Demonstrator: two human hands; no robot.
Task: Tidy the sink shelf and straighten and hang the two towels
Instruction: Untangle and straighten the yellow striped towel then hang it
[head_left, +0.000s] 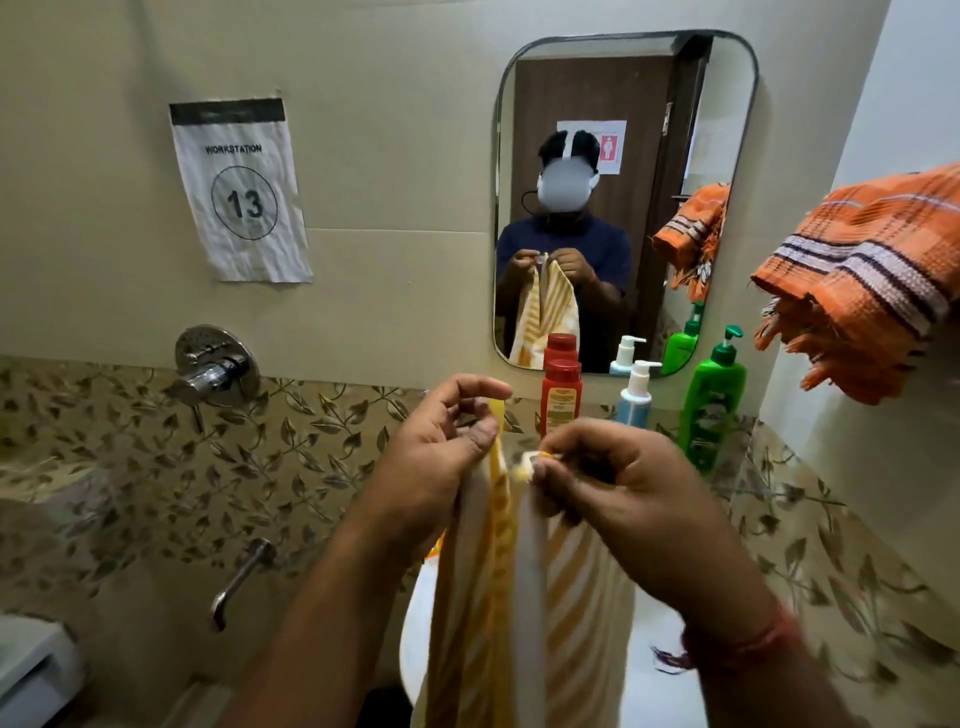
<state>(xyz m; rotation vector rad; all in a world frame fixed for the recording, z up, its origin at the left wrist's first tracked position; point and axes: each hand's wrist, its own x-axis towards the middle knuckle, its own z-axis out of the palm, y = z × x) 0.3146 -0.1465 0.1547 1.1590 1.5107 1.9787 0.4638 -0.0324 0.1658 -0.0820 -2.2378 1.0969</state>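
A yellow-and-white striped towel (524, 597) hangs down in front of me over the white sink (415, 639). My left hand (441, 447) pinches one upper corner of it. Close beside it, my right hand (618, 483) pinches the other top corner, so the cloth folds lengthwise between them. An orange checked towel (862, 275) lies bunched up high on the right wall. On the sink shelf stand a red bottle (560, 397), a white-and-blue pump bottle (636, 395) and a green pump bottle (711, 410).
A mirror (623, 156) hangs above the shelf and reflects me. A chrome mixer valve (215, 371) and a spout (239, 582) stick out of the left wall. A paper sign numbered 13 (239, 192) is taped up. A white object (36, 670) sits at the lower left.
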